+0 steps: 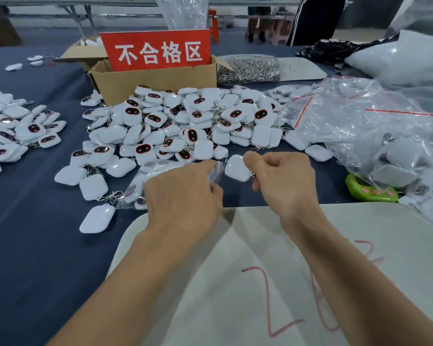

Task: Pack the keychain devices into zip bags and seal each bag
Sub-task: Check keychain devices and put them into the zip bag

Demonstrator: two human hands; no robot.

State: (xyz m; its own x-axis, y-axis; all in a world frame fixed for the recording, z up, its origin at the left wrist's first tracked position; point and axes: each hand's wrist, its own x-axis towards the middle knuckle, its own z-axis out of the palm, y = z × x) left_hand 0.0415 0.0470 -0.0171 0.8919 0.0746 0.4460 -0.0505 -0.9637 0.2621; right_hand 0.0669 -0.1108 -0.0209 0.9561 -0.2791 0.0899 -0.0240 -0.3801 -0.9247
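Observation:
My right hand (pixel 283 179) pinches a white keychain device (pixel 236 168) by its edge, its metal clasp hanging under my fingers. My left hand (pixel 185 193) pinches a small clear zip bag (pixel 215 173) just left of the device. The bag's mouth is next to the device; whether the device is partly inside I cannot tell. A large heap of white keychain devices (pixel 185 118), several showing dark oval screens, lies just beyond my hands. Bagged devices (pixel 135 193) lie to the left of my left hand.
A cardboard box (pixel 155 81) with a red sign (pixel 158 49) stands behind the heap. More devices (pixel 13 128) lie at the left. Clear bags with red zips (pixel 360 126) pile at the right, by a green gadget (pixel 368 191). A pale board (pixel 260 270) lies under my forearms.

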